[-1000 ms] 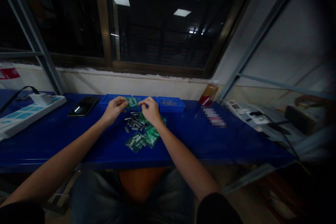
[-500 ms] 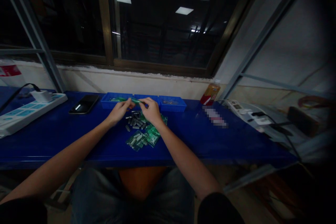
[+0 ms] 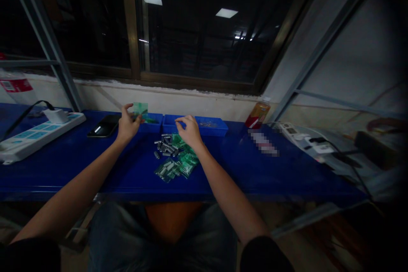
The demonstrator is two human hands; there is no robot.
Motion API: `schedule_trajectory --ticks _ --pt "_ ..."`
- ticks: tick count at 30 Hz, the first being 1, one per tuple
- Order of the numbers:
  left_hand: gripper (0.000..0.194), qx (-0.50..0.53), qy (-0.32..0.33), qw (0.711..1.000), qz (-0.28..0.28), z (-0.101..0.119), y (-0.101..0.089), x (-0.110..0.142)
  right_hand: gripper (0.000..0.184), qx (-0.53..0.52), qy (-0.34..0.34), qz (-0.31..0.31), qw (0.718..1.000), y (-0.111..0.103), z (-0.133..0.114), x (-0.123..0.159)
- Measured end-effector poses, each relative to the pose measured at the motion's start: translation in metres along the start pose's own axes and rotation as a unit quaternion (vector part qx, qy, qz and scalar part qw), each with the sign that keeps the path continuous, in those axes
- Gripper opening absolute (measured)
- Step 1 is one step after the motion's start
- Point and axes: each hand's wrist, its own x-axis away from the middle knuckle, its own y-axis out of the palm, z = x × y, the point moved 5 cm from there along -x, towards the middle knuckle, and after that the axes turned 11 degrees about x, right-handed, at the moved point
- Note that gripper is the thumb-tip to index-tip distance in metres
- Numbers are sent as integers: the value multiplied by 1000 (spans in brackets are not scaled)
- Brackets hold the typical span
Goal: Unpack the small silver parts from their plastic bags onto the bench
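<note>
My left hand (image 3: pixel 126 124) is raised over the left blue tray (image 3: pixel 150 122) and pinches a small green clear bag (image 3: pixel 140 109) by its edge. My right hand (image 3: pixel 190 131) hovers above a pile of green bags (image 3: pixel 178 163) on the blue table (image 3: pixel 63 165), its fingers curled in a pinch; what they hold is too small to make out. Several small grey metal cylinders (image 3: pixel 165 146) lie loose between my hands.
Two more blue trays (image 3: pixel 210 126) stand behind the pile. A black phone (image 3: pixel 103 126) and a white power strip (image 3: pixel 35 134) lie at the left. An orange bottle (image 3: pixel 257 114) and a white device with cables (image 3: pixel 302 138) are at the right. A window is behind.
My hands were together at the trays, both on one green bag. My left hand has since lifted the bag up and to the left, and my right hand has let go of it.
</note>
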Motion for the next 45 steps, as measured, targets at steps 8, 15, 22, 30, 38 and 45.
schedule_trajectory --ticks 8,15,22,30,38,45 --pt "33 -202 62 977 -10 12 1 3 17 14 24 -119 993 -3 23 -6" --pt "26 -197 94 954 -203 2 39 19 14 107 79 -247 960 6 50 5" --pt "26 -205 92 936 -272 6 57 34 22 146 90 -268 948 12 35 9" --pt "27 -196 85 935 -283 9 57 35 9 -92 96 -132 982 6 24 -3" --pt "28 -121 67 935 -326 15 65 44 19 -280 113 -80 950 18 13 -1" --pt "24 -46 20 951 -305 15 64 42 23 -321 131 -133 928 24 8 4"
